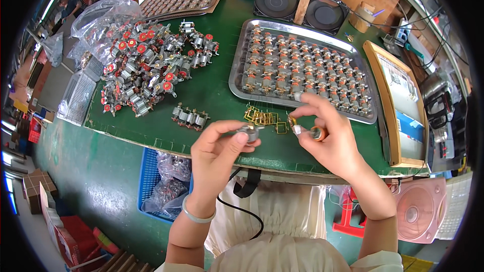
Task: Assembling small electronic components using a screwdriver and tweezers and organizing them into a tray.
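Observation:
My left hand (222,148) is closed, thumb and fingers pinching a small silver motor-like part (250,133) above the table's front edge. To its right, my right hand (327,138) is curled, with a small brass-coloured piece (292,121) at its thumb and fingertips. A round orange-and-dark object (317,133) sits in the curled fingers; its kind is hard to make out. Between and beyond the hands lie several brass-coloured square frames (262,117) in a row, and a single square frame (281,128). Left of them stands a short row of motor-like parts (189,117).
A metal tray (237,78) of upright parts lies beyond my right hand. A heap of red-capped parts (143,65) covers the table's left side. Farther back are another filled tray (214,2) and two black fans (275,0). A wood-framed board (375,85) stands at right.

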The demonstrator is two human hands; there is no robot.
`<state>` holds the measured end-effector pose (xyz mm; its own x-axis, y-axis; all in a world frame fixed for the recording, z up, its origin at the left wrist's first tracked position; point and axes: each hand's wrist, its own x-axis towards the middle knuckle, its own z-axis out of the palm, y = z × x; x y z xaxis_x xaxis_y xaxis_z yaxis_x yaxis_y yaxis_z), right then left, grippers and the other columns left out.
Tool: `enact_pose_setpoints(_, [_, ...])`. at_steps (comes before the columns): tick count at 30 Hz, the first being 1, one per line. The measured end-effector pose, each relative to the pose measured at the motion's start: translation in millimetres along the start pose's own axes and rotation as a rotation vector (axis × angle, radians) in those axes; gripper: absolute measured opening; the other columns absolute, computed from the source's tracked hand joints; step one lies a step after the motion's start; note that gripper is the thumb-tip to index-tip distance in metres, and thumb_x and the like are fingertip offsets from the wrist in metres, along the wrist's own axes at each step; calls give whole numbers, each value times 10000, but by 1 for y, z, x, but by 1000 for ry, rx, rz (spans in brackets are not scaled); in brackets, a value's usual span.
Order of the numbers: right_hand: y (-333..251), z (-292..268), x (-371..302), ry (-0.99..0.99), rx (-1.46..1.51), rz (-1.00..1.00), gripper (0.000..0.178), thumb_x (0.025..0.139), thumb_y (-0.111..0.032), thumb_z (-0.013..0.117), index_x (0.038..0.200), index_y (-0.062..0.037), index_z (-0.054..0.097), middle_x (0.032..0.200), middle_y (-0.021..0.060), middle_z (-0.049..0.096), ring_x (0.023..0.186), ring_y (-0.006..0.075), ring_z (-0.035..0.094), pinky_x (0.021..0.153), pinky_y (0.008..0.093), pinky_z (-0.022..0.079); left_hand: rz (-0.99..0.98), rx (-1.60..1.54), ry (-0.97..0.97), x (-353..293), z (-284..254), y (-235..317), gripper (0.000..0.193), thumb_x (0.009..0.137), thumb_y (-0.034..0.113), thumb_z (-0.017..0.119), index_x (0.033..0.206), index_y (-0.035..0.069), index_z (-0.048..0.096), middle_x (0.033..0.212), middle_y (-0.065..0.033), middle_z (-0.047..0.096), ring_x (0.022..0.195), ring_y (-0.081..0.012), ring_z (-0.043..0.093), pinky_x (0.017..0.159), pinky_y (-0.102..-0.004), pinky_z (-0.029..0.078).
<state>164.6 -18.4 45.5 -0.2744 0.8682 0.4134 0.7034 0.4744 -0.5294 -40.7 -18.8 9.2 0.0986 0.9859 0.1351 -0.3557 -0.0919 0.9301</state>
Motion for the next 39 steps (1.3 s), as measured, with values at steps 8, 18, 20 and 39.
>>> enact_pose_setpoints(8, [-11,5,11,-200,1049,542,389,779,-49,603,1134,-16,447,922,65,614,520,12,449,380,159,304,-84,-91,-146,5,12,4,170,837,23,568,987,-44,523,894,-128,618,779,-194,635,668,-263,541])
enact_pose_setpoints(18, [-18,17,4,-122,1306,656,389,812,-57,606,1151,-8,421,959,102,615,557,27,476,395,163,314,-96,-125,-71,6,17,4,183,834,39,577,988,-45,523,905,-122,591,795,-225,635,676,-281,556])
enact_pose_setpoints(20, [-17,15,5,-132,1303,656,385,814,-58,605,1149,-7,422,958,103,614,558,27,477,394,162,314,-103,-120,-79,6,17,4,182,835,40,576,986,-47,522,914,-126,591,799,-227,635,680,-282,555])
enact_pose_setpoints(39, [-12,14,-29,-117,582,58,357,692,44,552,1022,-10,428,745,56,494,569,92,443,468,227,376,-76,-299,25,9,17,-1,306,864,78,538,1150,-4,467,1002,-174,603,851,-264,633,699,-305,548])
